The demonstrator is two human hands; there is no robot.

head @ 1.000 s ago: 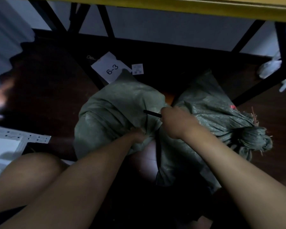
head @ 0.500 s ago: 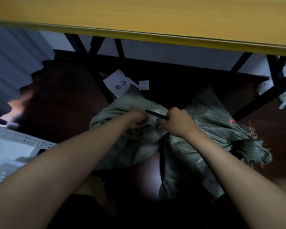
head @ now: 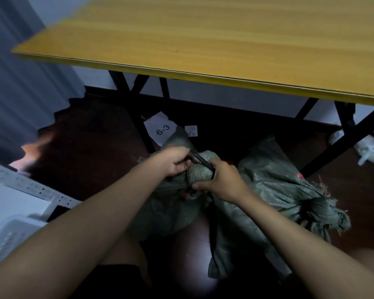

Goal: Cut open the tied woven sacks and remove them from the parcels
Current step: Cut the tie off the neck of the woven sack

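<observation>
Two grey-green woven sacks lie on the dark floor under a table. The left sack has its gathered neck bunched up between my hands. My left hand grips the sack fabric at the top of that neck. My right hand holds a thin black cutter whose tip points up-left against the neck; its fingers curl round the handle. The right sack is still tied, with a frayed knot at its right end.
A yellow wooden table on black folding legs stands over the sacks. A paper marked 6-3 and a small label lie on the floor behind. White bags sit at right, a white perforated shelf at left. My knees are below.
My left hand rose from low on the left sack to its gathered top, meeting the right hand with the cutter. The camera tilted up, showing more of the table.
</observation>
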